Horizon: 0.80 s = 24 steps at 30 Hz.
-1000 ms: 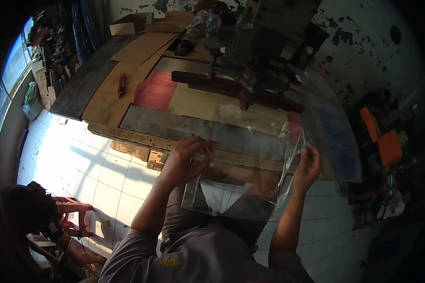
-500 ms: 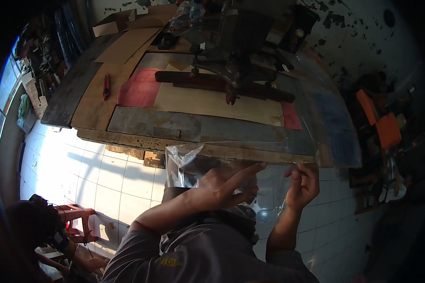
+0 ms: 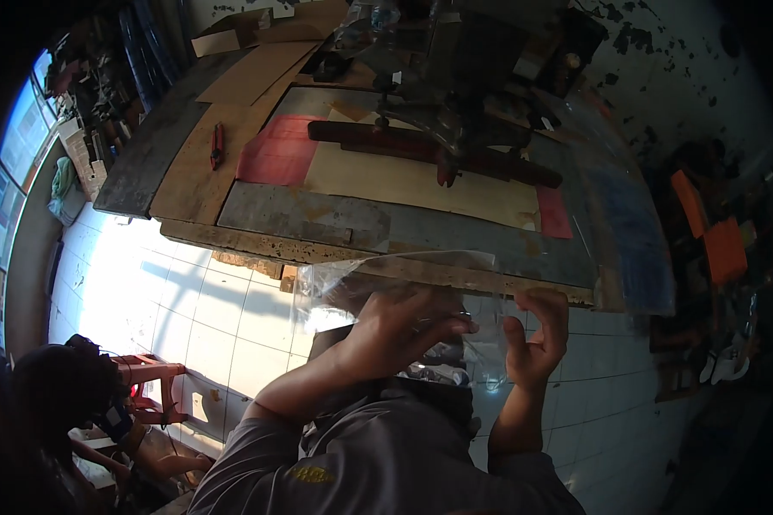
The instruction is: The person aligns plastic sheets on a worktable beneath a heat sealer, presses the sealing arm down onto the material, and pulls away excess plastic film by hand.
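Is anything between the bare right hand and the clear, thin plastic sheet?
Nothing visible: the clear, thin plastic sheet reaches close beside the bare right hand, though whether they touch is unclear.

hold of left hand [image 3: 399,326] on film [image 3: 325,296] unclear, emblem [image 3: 313,474] illegible
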Motion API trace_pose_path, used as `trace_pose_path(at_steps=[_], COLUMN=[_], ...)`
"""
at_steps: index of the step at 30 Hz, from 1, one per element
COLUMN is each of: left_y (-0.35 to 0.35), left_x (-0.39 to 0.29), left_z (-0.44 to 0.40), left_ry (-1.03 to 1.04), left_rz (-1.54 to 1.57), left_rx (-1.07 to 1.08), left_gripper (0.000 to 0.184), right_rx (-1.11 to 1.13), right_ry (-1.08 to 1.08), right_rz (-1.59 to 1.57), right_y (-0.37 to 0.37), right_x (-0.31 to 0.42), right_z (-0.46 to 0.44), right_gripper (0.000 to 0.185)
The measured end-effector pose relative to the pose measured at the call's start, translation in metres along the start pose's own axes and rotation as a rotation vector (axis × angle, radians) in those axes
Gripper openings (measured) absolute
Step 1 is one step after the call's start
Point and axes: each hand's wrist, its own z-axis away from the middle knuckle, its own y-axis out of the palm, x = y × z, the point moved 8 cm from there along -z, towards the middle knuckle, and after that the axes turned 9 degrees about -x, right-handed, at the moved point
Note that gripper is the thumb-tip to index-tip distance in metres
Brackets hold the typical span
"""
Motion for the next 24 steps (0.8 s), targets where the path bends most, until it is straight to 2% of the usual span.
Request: trace_pose_path(at_steps=[2,3,6,9,12,15,18,21,24], left_y=[-0.010,-0.012,-0.013,-0.006,-0.002,0.002,0.001,-0.002,-0.012], left_x=[-0.009,-0.012,-0.027,-0.011,-0.017,-0.016,-0.020,-0.004,-0.018], left_z=[-0.003,-0.005,-0.013,-0.008,-0.003,-0.006,-0.009,-0.003,-0.013], left_ry=[0.006,-0.012,0.279,0.062,0.089,0.207,0.271,-0.131,0.100], left_rz=[0.058,0.067,-0.026,0.332,0.259,0.416,0.385,0.276,0.165], left_rx=[-0.052,0.017,0.038,0.091,0.305,0.331,0.263,0.318,0.179], left_gripper=[0.018,0.009,0.008,0.012,0.011,0.009,0.012,0.015,0.018], right_rx=[0.088,0.131,0.347,0.316,0.266,0.233,0.193,0.118,0.090], right_ry=[0.273,0.412,0.778,0.744,0.750,0.780,0.758,0.759,0.781], right_rz=[-0.219,-0.327,-0.515,-0.539,-0.525,-0.527,-0.521,-0.507,-0.460], right_y=[0.012,0.018,0.034,0.026,0.017,0.012,0.009,0.002,0.000], right_x=[-0.024,-0.035,-0.048,-0.044,-0.042,-0.044,-0.045,-0.050,-0.053], right_z=[0.008,0.015,0.045,0.045,0.042,0.043,0.042,0.042,0.044], right_gripper=[0.023,0.024,0.027,0.018,0.013,0.012,0.012,0.012,0.016])
